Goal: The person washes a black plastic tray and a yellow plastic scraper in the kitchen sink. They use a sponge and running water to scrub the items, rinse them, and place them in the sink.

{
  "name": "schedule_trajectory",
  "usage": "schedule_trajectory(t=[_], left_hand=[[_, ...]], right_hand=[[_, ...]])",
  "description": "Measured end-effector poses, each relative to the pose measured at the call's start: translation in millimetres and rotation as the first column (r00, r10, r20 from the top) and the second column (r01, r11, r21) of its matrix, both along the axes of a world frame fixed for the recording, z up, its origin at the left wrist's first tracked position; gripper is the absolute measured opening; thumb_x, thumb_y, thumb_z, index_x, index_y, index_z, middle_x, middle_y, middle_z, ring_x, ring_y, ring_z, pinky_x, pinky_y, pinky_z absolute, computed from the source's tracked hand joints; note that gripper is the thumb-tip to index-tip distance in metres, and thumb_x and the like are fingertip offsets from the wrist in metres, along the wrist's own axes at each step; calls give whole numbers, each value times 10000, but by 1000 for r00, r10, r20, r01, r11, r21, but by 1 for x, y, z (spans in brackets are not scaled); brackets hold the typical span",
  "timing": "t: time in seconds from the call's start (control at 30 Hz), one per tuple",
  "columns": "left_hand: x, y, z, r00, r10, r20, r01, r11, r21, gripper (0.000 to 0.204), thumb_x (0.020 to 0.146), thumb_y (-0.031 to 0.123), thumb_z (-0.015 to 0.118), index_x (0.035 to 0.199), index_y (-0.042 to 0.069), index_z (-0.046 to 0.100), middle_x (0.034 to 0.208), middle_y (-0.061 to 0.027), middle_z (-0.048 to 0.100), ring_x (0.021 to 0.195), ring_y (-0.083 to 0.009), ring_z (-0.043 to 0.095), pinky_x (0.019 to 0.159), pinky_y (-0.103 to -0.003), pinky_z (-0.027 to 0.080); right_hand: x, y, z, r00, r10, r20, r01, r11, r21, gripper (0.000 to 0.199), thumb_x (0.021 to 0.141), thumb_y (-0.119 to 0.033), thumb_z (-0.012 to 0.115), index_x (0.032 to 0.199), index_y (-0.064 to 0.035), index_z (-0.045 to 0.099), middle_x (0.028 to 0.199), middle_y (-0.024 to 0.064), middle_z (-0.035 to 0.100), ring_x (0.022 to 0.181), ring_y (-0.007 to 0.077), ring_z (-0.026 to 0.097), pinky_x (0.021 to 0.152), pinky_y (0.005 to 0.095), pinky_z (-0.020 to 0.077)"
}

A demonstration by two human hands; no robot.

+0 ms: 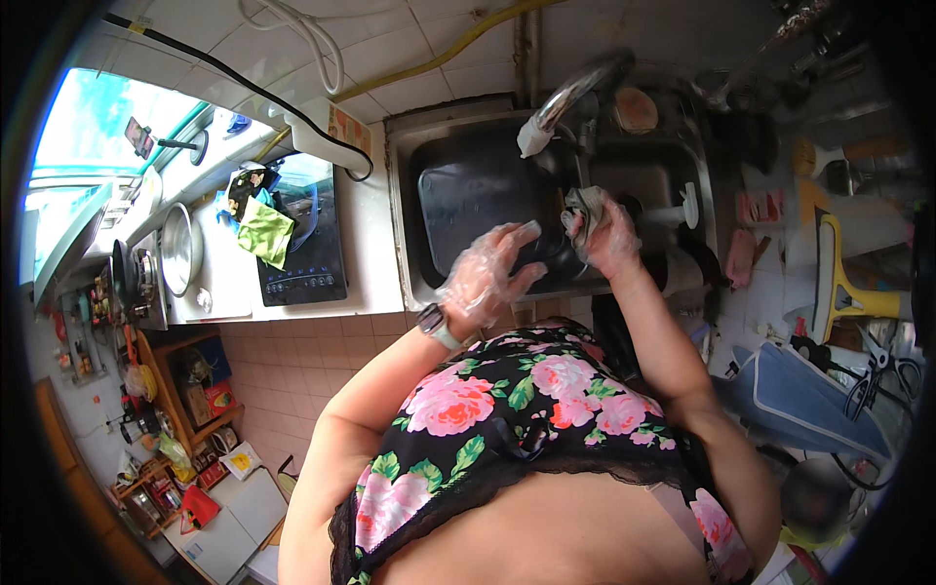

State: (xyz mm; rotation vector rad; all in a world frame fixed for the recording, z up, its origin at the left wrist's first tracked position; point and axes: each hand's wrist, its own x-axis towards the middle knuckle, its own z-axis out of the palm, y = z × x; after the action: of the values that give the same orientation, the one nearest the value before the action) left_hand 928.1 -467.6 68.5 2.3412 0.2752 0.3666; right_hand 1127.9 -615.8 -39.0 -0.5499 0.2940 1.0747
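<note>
Both my hands wear clear, loose plastic gloves. My left hand is over the front of the left sink bowl, fingers spread and holding nothing. My right hand is closed round a crumpled greyish cloth near the divider between the two bowls. In the left bowl lies a large dark rectangular panel or tray, shiny as if wet; its exact kind I cannot tell. Above the sink reaches a chrome faucet with a whitish tip. A white-handled item rests in the smaller right bowl.
Left of the sink, a black induction cooktop bears a green cloth and other fabrics. A steel basin stands farther left. To the right are a yellow-framed tool, scissors and a blue fabric item.
</note>
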Motion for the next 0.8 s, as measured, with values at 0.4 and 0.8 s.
schedule_trajectory(t=[0.4, 0.8], left_hand=[[43, 0, -31, 912, 411, -8, -250, 539, -804, 324, 953, 99, 654, 1236, -46, 589, 990, -47, 672, 851, -79, 579, 759, -244, 507], [22, 35, -23, 788, 610, -78, -326, 307, -894, 214, 1012, 172, 556, 1160, 25, 605, 1050, -64, 671, 926, -150, 651, 813, -293, 538]], right_hand=[[-41, 51, 44, 748, 268, 607, -177, 962, -207, 268, 995, -280, 588, 1146, -62, 627, 1021, 18, 639, 944, 111, 600, 855, 285, 498], [-33, 64, 34, 667, 282, 690, 52, 906, -420, 127, 933, -126, 692, 976, -36, 613, 870, 13, 649, 724, 92, 589, 671, 241, 508]])
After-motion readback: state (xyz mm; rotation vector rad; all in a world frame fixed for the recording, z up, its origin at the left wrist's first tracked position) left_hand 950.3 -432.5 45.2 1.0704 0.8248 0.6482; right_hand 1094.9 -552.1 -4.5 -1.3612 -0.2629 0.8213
